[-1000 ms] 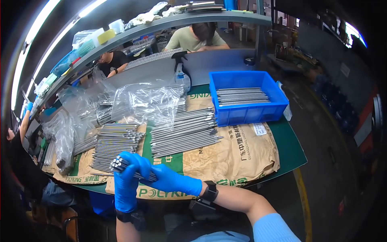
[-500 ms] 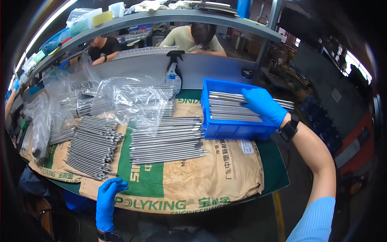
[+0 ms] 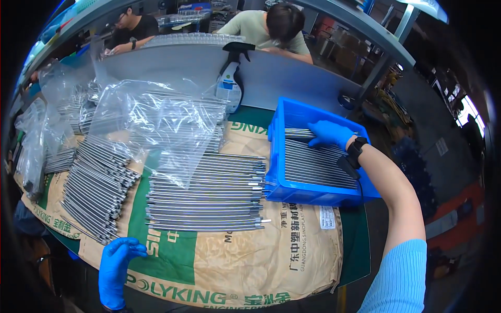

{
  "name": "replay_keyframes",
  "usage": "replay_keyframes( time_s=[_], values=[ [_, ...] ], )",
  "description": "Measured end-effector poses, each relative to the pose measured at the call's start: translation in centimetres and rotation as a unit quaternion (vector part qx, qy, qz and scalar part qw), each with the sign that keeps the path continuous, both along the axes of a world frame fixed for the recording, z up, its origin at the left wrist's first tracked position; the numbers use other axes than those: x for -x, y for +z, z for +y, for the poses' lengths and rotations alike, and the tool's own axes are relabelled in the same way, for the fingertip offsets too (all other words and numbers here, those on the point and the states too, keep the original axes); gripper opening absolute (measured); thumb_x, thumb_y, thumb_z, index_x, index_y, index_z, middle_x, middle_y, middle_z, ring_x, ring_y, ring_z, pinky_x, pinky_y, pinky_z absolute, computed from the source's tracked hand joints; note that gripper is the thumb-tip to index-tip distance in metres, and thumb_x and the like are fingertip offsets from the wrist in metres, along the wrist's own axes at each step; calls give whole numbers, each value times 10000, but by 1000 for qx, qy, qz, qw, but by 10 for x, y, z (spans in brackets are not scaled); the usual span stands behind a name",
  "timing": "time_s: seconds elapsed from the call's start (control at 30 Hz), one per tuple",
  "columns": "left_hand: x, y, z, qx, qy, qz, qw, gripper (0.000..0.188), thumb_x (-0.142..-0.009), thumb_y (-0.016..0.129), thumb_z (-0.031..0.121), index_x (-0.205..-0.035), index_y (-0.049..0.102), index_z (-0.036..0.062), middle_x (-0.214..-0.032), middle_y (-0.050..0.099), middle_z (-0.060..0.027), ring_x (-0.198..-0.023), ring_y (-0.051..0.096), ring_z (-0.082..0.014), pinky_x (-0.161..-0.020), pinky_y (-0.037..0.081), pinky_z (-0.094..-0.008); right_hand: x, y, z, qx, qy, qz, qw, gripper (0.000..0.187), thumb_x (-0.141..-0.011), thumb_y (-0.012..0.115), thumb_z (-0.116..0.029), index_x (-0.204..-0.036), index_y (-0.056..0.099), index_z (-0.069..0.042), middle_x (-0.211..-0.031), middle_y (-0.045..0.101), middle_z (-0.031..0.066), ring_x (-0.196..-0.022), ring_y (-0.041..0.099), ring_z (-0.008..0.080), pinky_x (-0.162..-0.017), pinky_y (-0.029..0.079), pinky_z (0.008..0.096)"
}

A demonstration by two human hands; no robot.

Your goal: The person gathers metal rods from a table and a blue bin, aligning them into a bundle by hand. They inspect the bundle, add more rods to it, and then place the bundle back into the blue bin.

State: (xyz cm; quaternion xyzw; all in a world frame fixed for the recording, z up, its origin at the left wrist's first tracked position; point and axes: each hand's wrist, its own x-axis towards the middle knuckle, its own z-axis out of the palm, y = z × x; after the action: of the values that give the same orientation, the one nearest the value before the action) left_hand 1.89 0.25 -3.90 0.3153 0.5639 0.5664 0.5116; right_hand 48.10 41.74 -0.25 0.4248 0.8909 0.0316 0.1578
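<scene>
My right hand (image 3: 331, 134), in a blue glove, reaches into a blue plastic bin (image 3: 318, 195). Its thumb and fingers close around thin metal rods lying at the back of the bin; the palm hides part of them. More metal rods (image 3: 315, 164) lie side by side in the bin in front of that hand. My left hand (image 3: 116, 268), also gloved in blue, hovers at the front left edge of a brown paper sack (image 3: 250, 266). Its fingers are loosely bent, and I see nothing in them. Closest to it is a stack of metal rods (image 3: 96, 190).
Another row of rods (image 3: 206, 195) lies mid-sack, left of the bin. Clear plastic bags (image 3: 151, 125) cover rods farther back. A spray bottle (image 3: 229, 81) stands by the grey partition (image 3: 292, 73). Beyond it, two people sit bent over. A metal shelf beam (image 3: 360, 28) runs overhead.
My right hand has lowered into the bin, and the rods that stuck out past its right side now lie inside. My view has shifted closer to the table; the left hand stays near the sack's edge.
</scene>
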Motion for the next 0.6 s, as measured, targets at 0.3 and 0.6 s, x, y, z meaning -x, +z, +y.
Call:
replay_keyframes(
  time_s=[0.3,0.6],
  values=[
    [-39,23,71,-14,-168,128,977,277,-889,518,129,-1101,542,-48,-998,605,-117,-921,605,-233,-858,464,-328,5,46,-23,-60,-13,28,998,290,-790,611,-247,-962,628,-14,-907,632,195,-804,611,344,-697,486,412],
    [-34,-49,79,-193,-176,669,695,595,-673,696,231,-1185,496,3,-1210,451,-211,-1109,445,-358,-931,386,-417,90,56,-248,-107,78,261,956,184,-797,595,-182,-879,617,-19,-792,612,195,-745,608,349,-661,492,405]
  ],
)
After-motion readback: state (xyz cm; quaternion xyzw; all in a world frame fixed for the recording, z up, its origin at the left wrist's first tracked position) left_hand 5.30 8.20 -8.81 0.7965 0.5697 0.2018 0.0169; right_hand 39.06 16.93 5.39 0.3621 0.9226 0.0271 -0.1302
